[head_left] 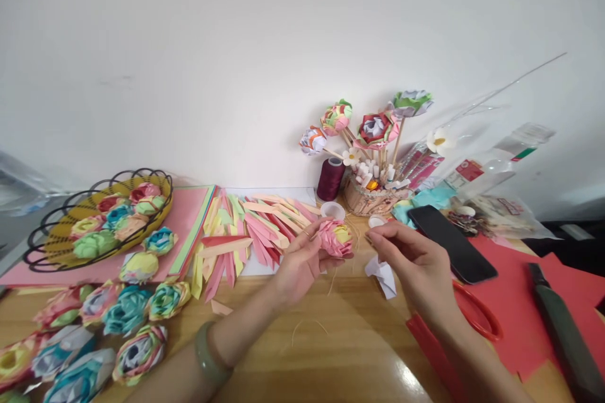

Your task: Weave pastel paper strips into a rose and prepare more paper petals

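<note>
A pink paper flower [334, 239] with a yellow part rests in my left hand [302, 264], whose fingers curl around it from the left and below. My right hand [411, 258] is to the right of the flower, apart from it, with thumb and forefinger pinched together. What that pinch holds, if anything, is too small to make out. Thin thread [355, 236] trails on the table behind and beside the flower. A crumpled white paper piece [382, 277] lies between my hands. Just behind the flower stands a small white cup [332, 210].
Folded paper strips [265, 227] are heaped behind my left hand. Finished paper flowers [127, 308] and a yellow basket [61, 223] fill the left. A purple thread spool [331, 179] stands near the wall. At right are a phone [454, 245], red-handled scissors [486, 315] and red paper [510, 289].
</note>
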A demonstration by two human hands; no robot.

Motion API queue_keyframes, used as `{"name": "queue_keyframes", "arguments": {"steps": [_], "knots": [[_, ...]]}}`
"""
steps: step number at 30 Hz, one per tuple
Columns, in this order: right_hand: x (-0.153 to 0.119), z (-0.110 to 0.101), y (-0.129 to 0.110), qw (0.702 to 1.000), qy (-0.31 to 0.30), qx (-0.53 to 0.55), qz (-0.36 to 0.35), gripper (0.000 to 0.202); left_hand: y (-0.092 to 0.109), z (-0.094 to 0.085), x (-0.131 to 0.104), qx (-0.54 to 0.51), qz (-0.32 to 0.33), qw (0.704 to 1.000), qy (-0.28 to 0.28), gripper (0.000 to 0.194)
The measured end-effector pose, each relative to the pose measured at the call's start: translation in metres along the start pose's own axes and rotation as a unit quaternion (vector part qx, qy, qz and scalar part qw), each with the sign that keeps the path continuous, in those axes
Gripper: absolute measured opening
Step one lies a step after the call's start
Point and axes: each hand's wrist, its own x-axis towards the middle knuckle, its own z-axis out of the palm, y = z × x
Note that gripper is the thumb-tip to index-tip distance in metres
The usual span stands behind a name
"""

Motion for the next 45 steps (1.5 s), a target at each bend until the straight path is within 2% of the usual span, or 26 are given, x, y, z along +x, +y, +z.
{"name": "queue_keyframes", "arguments": {"steps": [6,10,17,24,30,35,40,43,45], "knots": [[-0.003,0.000,0.000,0.996,-0.028,-0.007,-0.083,0.014,0.000,-0.002,-0.001,-0.025,-0.018,0.999,-0.028,0.039],[-0.004,0.000,0.002,0.995,-0.037,0.004,-0.087,0.012,0.001,-0.001,-0.001,-0.032,-0.026,0.998,-0.038,0.041],[-0.005,0.002,0.005,0.996,-0.048,0.011,-0.080,0.009,0.001,0.000,-0.002,-0.016,-0.002,0.998,-0.053,0.043],[-0.005,0.005,0.002,0.995,-0.057,-0.022,-0.079,0.009,-0.002,0.004,-0.004,0.044,0.037,0.998,-0.029,0.050],[-0.004,0.009,0.006,0.991,-0.061,-0.074,-0.095,0.011,-0.008,0.001,-0.001,0.126,0.121,0.984,-0.042,0.046],[-0.003,0.012,0.008,0.991,-0.056,-0.100,-0.074,0.011,-0.010,-0.001,0.001,0.179,0.162,0.970,-0.023,0.042],[-0.002,0.013,0.007,0.994,-0.075,-0.070,-0.044,0.014,-0.008,0.000,-0.002,0.199,0.142,0.969,-0.016,0.044],[-0.001,0.012,0.007,0.995,-0.074,-0.061,-0.034,0.015,-0.007,0.000,-0.003,0.158,0.108,0.981,-0.032,0.055],[-0.002,0.011,0.007,0.995,-0.068,-0.063,-0.036,0.014,-0.007,0.000,-0.004,0.128,0.086,0.987,-0.043,0.054]]}}
